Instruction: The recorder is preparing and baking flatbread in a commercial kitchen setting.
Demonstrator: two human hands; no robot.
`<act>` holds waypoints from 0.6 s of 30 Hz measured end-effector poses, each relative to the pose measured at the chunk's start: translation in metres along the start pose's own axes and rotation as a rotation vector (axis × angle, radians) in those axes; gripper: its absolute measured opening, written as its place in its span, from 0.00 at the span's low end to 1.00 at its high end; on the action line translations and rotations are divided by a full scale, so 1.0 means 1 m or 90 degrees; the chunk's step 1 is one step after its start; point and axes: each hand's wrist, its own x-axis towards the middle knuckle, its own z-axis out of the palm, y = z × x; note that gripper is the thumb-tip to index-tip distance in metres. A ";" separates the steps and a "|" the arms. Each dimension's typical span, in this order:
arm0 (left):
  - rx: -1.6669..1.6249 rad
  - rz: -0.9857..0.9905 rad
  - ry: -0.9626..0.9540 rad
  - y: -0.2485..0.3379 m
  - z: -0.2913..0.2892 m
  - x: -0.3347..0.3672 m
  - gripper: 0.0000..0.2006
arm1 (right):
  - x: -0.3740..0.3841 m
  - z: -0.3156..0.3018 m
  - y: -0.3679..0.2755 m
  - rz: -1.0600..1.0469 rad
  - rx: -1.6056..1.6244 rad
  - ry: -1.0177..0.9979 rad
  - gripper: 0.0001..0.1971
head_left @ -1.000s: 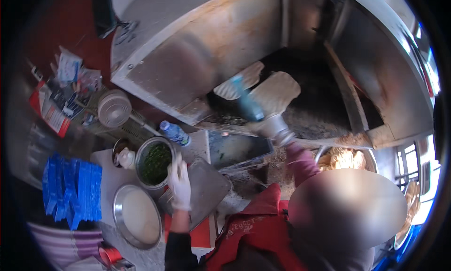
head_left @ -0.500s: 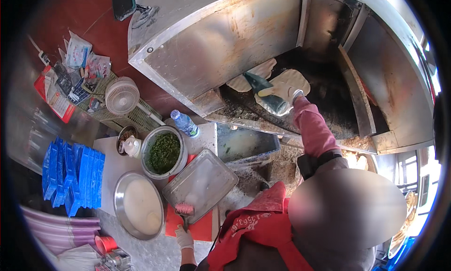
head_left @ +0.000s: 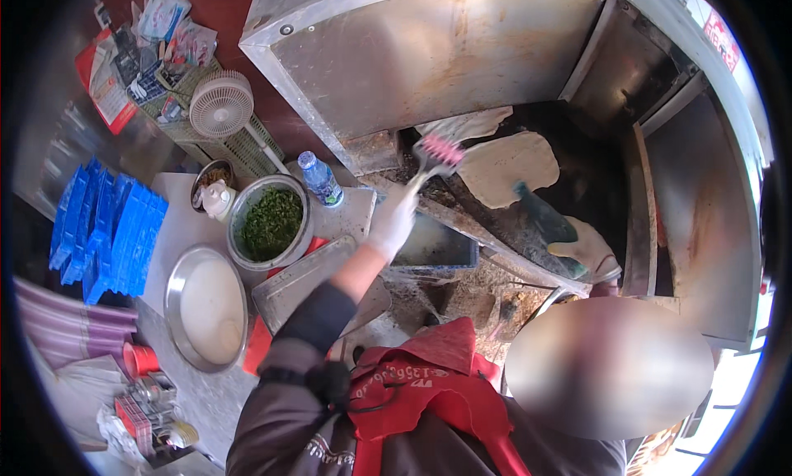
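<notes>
up from the tray [head_left: 289,290], our pink roller [head_left: 439,152] now hangs near the flatbread [head_left: 507,171], gripped in our left hand [head_left: 392,224]; our right hand [head_left: 587,249] clasps a green object [head_left: 546,215].

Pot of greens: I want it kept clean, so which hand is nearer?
Left. The left hand, gripping the roller, is right of the pot; the right hand is much farther right.

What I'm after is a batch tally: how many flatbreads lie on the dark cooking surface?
2: the far flatbread by the metal panel and the near flatbread in front of it. More could be hidden behind the right hand or the green object.
</notes>
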 end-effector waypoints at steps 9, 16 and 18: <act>0.083 -0.023 -0.170 0.096 0.092 0.081 0.15 | 0.034 -0.010 -0.008 0.023 -0.050 0.309 0.39; 0.236 -0.183 -0.146 0.009 -0.080 -0.187 0.24 | 0.036 0.052 -0.029 -0.065 0.301 0.258 0.29; 0.266 -0.322 -0.104 0.002 -0.123 -0.269 0.21 | 0.054 0.105 -0.044 -0.092 0.555 0.147 0.28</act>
